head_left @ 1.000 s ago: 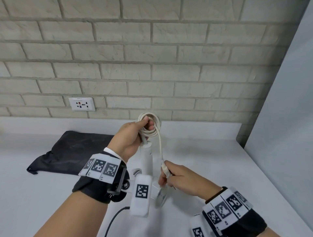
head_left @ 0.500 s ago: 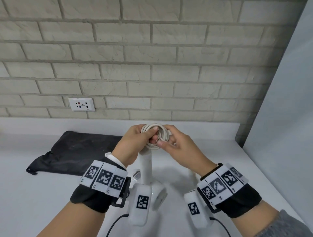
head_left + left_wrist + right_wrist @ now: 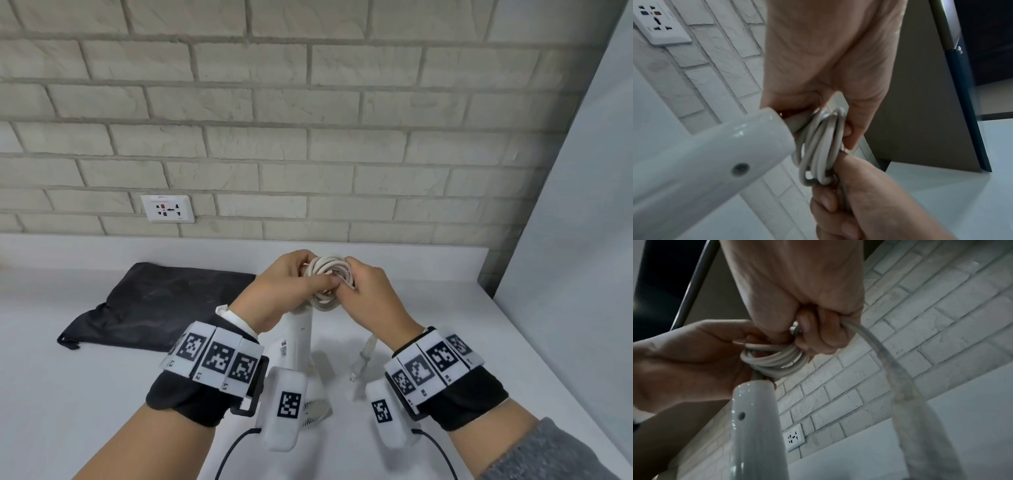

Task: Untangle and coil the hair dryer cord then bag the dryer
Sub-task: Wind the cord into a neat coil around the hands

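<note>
A white hair dryer (image 3: 298, 346) stands on its head on the white counter, handle pointing up (image 3: 715, 146) (image 3: 754, 426). Its white cord (image 3: 327, 277) is wound into a small coil (image 3: 821, 146) (image 3: 774, 360) at the top of the handle. My left hand (image 3: 291, 287) grips the coil from the left. My right hand (image 3: 368, 291) pinches the coil from the right, and the loose cord end (image 3: 898, 379) with the plug (image 3: 364, 356) hangs below that hand. A black cloth bag (image 3: 157, 305) lies flat at the left.
A wall socket (image 3: 168, 208) sits in the brick wall behind the counter (image 3: 85, 394). A grey panel (image 3: 582, 240) stands along the right edge. Black cables (image 3: 233, 452) trail from both wrist cameras near the front.
My right hand rose from low beside the dryer up to the coil and now pinches it. The plug end, earlier in that hand, now dangles below it.
</note>
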Demonstrator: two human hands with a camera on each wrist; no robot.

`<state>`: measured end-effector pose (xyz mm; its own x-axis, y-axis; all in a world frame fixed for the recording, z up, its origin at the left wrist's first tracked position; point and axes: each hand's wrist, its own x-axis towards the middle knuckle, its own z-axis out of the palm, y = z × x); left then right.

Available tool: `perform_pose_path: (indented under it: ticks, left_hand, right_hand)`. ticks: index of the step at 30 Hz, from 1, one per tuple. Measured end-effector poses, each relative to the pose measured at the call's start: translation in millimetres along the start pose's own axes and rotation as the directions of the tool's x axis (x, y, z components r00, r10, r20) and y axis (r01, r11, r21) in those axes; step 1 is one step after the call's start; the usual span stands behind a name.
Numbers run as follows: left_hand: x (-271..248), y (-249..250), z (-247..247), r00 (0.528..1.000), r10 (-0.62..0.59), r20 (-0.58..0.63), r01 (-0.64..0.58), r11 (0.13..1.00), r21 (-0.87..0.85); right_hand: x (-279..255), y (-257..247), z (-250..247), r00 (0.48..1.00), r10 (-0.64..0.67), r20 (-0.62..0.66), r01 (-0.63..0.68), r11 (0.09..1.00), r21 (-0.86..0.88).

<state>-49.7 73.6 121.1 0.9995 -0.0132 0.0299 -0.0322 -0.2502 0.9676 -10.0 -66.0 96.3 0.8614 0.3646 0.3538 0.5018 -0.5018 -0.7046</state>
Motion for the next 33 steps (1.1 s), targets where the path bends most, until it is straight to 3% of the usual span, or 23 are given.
perform_pose_path:
  ticks: [7,13,19,23,26,29,31,33]
  left_hand:
    - [-8,-17,3,0.989,0.142,-0.030,-0.144,0.985,-0.097]
    - [-7,-24,5,0.984,0.148,-0.102,-0.160,0.980,-0.121]
    - [0,-21,5,0.969,0.064,-0.240,-0.117,0.970,-0.215]
    - [-1,-21,4,0.975,0.036,-0.221,-0.097,0.959,-0.268]
    - [-3,-21,4,0.985,0.021,-0.171,-0.073,0.952,-0.299]
    - [-5,-21,2,0.985,-0.013,-0.170,-0.041,0.950,-0.310]
    - [-7,-21,0,0.984,-0.044,-0.173,-0.014,0.948,-0.317]
    - [-7,-22,0,0.983,-0.047,-0.179,-0.009,0.954,-0.300]
  right_hand:
    - [8,3,5,0.998,0.032,-0.056,-0.026,0.995,0.099]
    - [2,10,11,0.993,0.077,0.088,-0.103,0.936,0.336]
    - [-21,26,20,0.997,0.059,0.053,-0.078,0.845,0.528]
    - [-25,36,19,0.992,0.092,0.082,-0.118,0.895,0.431]
    - [-18,44,13,0.995,0.094,0.031,-0.098,0.979,0.177]
    - [-12,50,10,0.989,0.139,0.052,-0.139,0.990,0.001]
    - [-12,51,14,0.961,0.247,0.123,-0.266,0.949,0.168]
    - [-12,48,21,0.928,0.331,0.171,-0.371,0.788,0.490]
